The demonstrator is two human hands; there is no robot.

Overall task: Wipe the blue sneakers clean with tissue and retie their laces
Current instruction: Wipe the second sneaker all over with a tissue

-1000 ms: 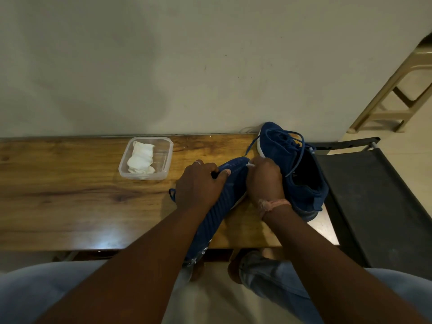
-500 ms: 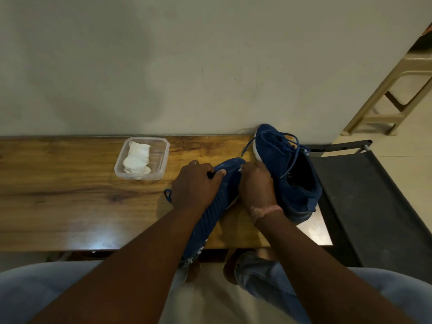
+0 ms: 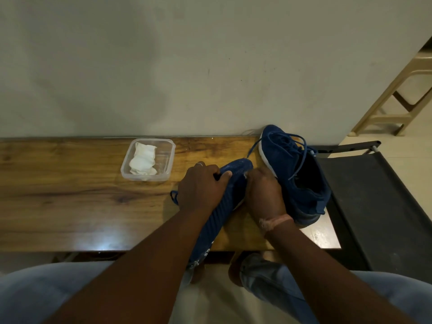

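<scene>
One blue sneaker (image 3: pixel 222 206) lies on its side across the wooden bench (image 3: pixel 70 202), sole toward me, toe pointing to the wall. My left hand (image 3: pixel 202 185) grips its upper edge. My right hand (image 3: pixel 264 190) presses against its sole side near the toe, with a small white bit of tissue (image 3: pixel 246 176) showing at the fingertips. The second blue sneaker (image 3: pixel 297 169) stands upright at the right end of the bench, its blue laces loose. A clear plastic tub (image 3: pixel 168 160) with crumpled white tissues (image 3: pixel 142 160) sits to the left.
A pale wall runs right behind the bench. A black folding frame with fabric (image 3: pixel 378 206) stands to the right of the bench. A beige plastic stool (image 3: pixel 397 101) is farther right. My knees in light jeans (image 3: pixel 46 295) are below the bench's front edge.
Both hands and the held sneaker have stayed nearly in place; my right hand has shifted slightly along the sneaker near the toe. The view itself has drifted a little.
</scene>
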